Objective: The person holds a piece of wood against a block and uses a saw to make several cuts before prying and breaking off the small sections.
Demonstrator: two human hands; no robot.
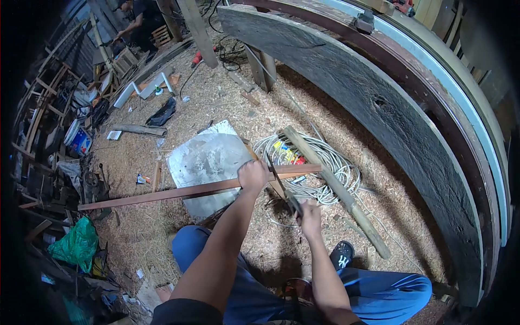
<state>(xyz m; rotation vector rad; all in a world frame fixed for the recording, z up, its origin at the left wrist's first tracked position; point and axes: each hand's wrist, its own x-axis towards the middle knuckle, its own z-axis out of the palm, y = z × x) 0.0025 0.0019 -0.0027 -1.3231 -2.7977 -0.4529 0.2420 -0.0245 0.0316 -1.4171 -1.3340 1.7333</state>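
My left hand (253, 176) is closed around a long reddish wooden strip (162, 196), pressing near its right part. The strip runs from the far left to a round wooden pole (338, 187). In my right hand (310, 218) is the handle of a hand saw (292, 201). Its narrow dark blade crosses the strip just right of my left hand; how deep it sits in the wood cannot be made out. Another thin piece of wood (277, 187) lies slantwise below the strip. Under the left hand's side is a grey metal sheet (203, 157).
A coil of pale cable (341, 162) lies under the pole. A large dark curved plank (379, 103) borders the right side. Wood shavings cover the floor (141, 233). A green plastic bag (77, 245) and clutter fill the left. Another person (142, 21) is at the upper left.
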